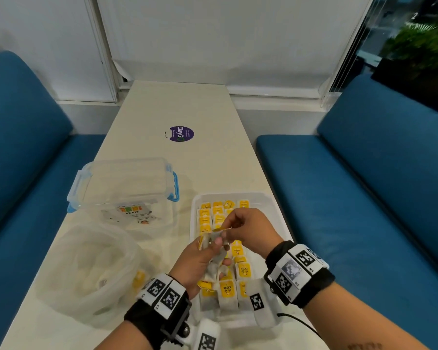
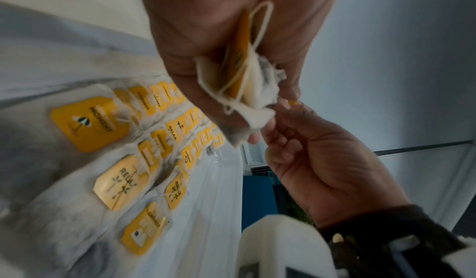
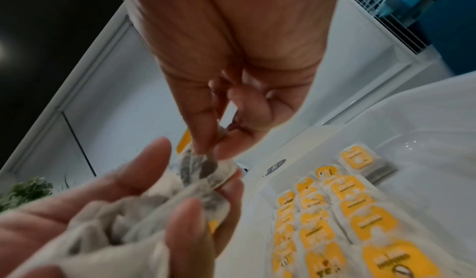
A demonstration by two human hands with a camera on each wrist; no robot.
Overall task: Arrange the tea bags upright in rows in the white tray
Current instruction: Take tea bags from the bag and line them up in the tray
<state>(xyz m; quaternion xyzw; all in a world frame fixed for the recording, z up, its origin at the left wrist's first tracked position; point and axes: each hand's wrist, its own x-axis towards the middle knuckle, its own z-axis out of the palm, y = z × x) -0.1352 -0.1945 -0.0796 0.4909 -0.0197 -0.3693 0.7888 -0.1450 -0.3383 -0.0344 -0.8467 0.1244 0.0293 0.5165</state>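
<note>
Holding a bunch of pale paper tea bags with yellow tags (image 1: pixel 214 258) in my left hand (image 1: pixel 200 261), I see in the head view, lower centre of the frame, my right hand (image 1: pixel 248 229) just above and right of it, thumb and forefinger pinched on the top bag of the bunch. Both hands hang over the shallow white plastic tray (image 1: pixel 268 198), where rows of yellow-tagged bags (image 1: pixel 226 290) already stand; the hands cover its middle, so I cannot count the free slots. To the left sit a clear lidded box with blue clips (image 1: pixel 122 183) and a round translucent tub (image 1: pixel 86 271).

In the left wrist view, the left fingers curl round the bunch (image 2: pixel 242 87), strings looped over a yellow tag; the right fingertips (image 2: pixel 270 131) meet it from the lower right. The rows (image 2: pixel 159 140) run across the left half of the frame, blurred.

In the right wrist view, the pinch is plain: the right fingers (image 3: pixel 206 138) press together on one bag's corner (image 3: pixel 206 168), which leans up out of the left palm (image 3: pixel 77 221) toward the frame's centre. The tray's rows (image 3: pixel 335 211) lie lower right. As I judge it, the right hand is nearer the rows, and the bag must be drawn free lengthwise, then stood with its tag up. Whether strings are tangled I cannot tell.
</note>
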